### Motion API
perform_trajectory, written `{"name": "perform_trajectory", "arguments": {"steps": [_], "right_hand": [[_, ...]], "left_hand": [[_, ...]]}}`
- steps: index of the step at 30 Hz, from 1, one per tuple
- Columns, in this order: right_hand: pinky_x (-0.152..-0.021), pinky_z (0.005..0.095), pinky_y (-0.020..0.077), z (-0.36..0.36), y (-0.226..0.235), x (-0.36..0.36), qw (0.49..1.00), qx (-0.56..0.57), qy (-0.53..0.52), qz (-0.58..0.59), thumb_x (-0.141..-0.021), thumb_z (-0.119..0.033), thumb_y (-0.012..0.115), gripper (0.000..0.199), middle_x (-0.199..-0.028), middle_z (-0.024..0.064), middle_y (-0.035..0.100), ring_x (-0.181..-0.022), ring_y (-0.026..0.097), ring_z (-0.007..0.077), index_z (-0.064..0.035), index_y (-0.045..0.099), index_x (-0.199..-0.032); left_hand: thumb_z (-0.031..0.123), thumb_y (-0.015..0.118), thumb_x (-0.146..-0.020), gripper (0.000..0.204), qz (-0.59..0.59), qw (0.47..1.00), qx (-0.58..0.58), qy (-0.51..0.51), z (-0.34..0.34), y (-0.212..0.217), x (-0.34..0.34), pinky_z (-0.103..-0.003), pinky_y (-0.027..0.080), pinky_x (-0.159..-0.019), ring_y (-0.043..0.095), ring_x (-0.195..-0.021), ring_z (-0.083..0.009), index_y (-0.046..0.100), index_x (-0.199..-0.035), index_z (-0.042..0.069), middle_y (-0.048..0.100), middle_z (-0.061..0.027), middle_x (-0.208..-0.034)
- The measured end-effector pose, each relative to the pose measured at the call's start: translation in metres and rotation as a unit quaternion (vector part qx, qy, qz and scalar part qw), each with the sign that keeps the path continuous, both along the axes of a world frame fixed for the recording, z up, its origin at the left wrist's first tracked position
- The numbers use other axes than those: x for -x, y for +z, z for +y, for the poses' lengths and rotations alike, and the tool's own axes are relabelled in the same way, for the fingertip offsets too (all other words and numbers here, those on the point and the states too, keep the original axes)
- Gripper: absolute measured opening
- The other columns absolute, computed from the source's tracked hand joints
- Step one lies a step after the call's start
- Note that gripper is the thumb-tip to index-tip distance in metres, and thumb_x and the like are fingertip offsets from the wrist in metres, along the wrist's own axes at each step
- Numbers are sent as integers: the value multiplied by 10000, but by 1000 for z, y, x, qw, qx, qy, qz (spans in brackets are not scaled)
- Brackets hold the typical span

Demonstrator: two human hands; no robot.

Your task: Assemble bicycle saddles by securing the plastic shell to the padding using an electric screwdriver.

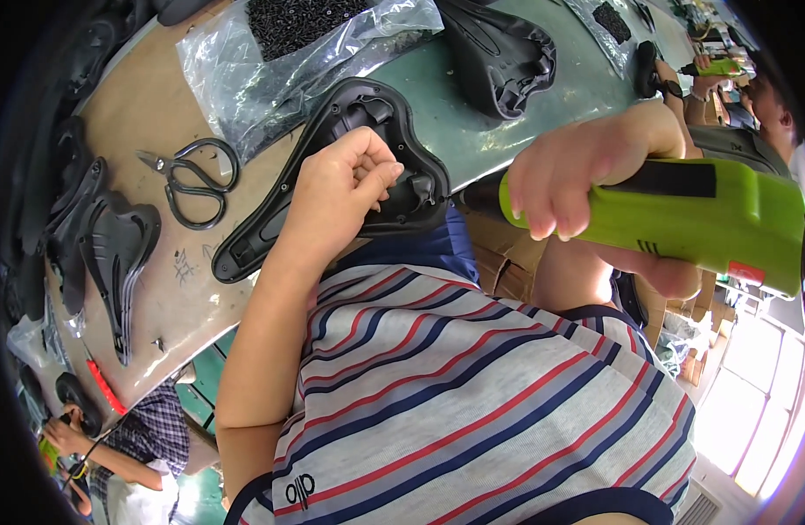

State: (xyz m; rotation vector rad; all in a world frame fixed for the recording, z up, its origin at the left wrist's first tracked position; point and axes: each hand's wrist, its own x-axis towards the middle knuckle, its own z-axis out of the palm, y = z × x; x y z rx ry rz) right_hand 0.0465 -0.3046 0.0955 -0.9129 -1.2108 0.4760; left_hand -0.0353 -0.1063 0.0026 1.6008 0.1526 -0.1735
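A black bicycle saddle (267,219) lies with its underside up at the near edge of the table, its narrow nose toward the left. Above its wide end is my left hand (341,179), fingers curled and thumb pressed to the forefinger; whatever is pinched there is too small or hidden to name. My right hand (586,166) grips a lime-green power screwdriver (726,214), whose dark front end points left at the saddle's right edge. Behind the saddle, a clear plastic bag (219,79) holds a heap of small black screws (302,26).
Black-handled scissors (173,166) lie left of the saddle. A second saddle (499,57) rests upside down at the back. Black saddle-shaped plastic parts (118,262) and a red-handled tool (105,387) are farther left. Other people work at the far right and lower left.
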Motion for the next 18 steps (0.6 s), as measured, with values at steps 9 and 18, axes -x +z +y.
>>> {"name": "perform_trajectory", "arguments": {"steps": [9,18], "right_hand": [[-567,333,479,12,2,-1,998,25,51,9,-696,-497,791,733,-776,90,575,-645,571,209,7,429,-1085],[-562,346,484,23,-1,-14,980,104,164,-43,-656,-440,837,576,-800,126,610,-671,609,249,17,562,-872]], "left_hand": [[42,618,-855,55,9,999,-30,-15,-1,2,2,-202,454,-584,528,-646,-51,565,-857,27,568,4,-739],[41,659,-812,95,-21,999,-42,21,0,-5,6,-243,471,-578,565,-598,-91,572,-833,8,604,-33,-688]]}}
